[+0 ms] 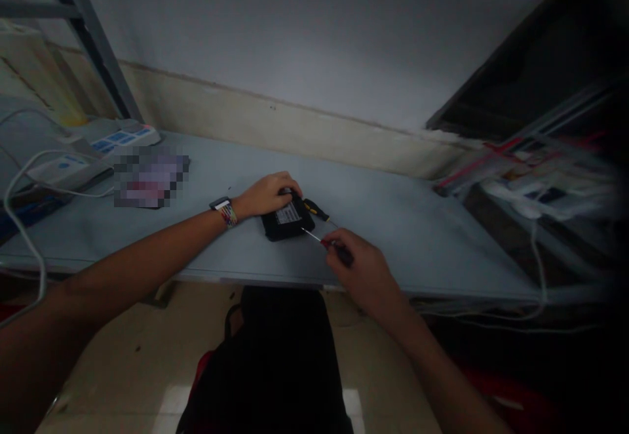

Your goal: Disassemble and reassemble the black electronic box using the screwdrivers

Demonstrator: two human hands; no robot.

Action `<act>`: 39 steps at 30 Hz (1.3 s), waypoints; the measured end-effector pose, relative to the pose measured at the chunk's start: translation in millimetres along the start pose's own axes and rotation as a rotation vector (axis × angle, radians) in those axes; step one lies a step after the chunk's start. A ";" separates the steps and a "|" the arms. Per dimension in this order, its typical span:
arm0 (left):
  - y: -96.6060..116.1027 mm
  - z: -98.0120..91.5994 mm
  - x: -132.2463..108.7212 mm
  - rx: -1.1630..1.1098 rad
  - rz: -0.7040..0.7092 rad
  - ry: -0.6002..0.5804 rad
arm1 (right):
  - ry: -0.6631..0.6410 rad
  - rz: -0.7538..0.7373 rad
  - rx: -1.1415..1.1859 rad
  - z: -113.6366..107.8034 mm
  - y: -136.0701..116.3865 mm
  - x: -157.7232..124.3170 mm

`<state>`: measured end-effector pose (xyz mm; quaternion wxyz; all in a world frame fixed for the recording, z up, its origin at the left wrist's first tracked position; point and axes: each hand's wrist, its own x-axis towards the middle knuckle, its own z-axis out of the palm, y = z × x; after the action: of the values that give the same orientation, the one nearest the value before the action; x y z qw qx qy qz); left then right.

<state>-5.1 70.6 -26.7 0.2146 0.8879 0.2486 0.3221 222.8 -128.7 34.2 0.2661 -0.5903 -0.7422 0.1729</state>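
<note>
A small black box-shaped device (288, 229) with a printed label on its upper face lies on the light blue-grey table. My left hand (270, 193) rests on its far left part, fingers curled over it and holding it down. Between the closed fingers of my right hand (354, 257) is a screwdriver (314, 236) with a thin metal shaft and a red and dark handle. Its tip points at the near right corner of the device; whether it touches cannot be made out. Just right of the device lies a second screwdriver (315, 209) with a black and yellow handle.
A pixelated flat object (152, 178) lies left on the table (388, 208), near a white power strip (125, 139) and a white cable (14, 208). Metal frame posts (101, 47) rise at the back left. Blurred white and red items (531, 191) stand on the right.
</note>
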 end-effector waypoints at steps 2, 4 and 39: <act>-1.5 1.2 0.1 0.001 0.004 0.006 | -0.059 -0.039 0.028 3.6 -14.2 -0.7; -2.9 2.7 0.6 0.003 0.004 0.012 | -0.107 -0.062 0.015 8.2 -24.8 0.2; -5.4 5.7 2.7 0.010 -0.030 0.008 | -0.394 -0.181 -0.583 -10.9 -86.7 42.9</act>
<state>-1.0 75.1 -32.5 0.2139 0.8840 0.2642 0.3209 154.4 -108.8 100.5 -0.0471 -0.5288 -0.8465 0.0402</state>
